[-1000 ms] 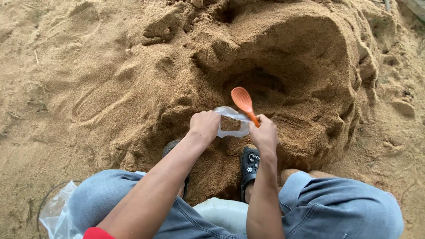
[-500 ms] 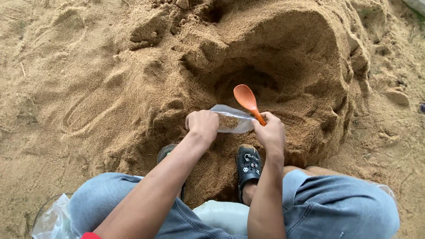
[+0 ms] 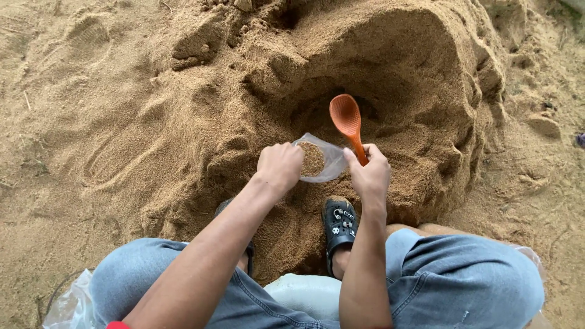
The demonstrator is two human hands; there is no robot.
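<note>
My left hand [image 3: 280,167] grips the rim of a small clear plastic bag [image 3: 319,159] with sand in it, held open against a large sand pile [image 3: 390,79]. My right hand [image 3: 369,173] holds the handle of an orange plastic spoon [image 3: 347,120], its bowl pointing up and away over a scooped hollow in the pile. The right hand's fingers also touch the bag's right edge. The spoon bowl looks empty.
I squat in blue jeans [image 3: 463,280] with a black sandal [image 3: 340,224] at the pile's foot. A white container [image 3: 304,293] sits between my legs, and a clear plastic bag [image 3: 67,304] lies at the lower left. Loose trodden sand surrounds the pile.
The spoon has lifted a little and stands more upright over the hollow. Both hands stay at the bag, whose opening with the sand inside shows more plainly.
</note>
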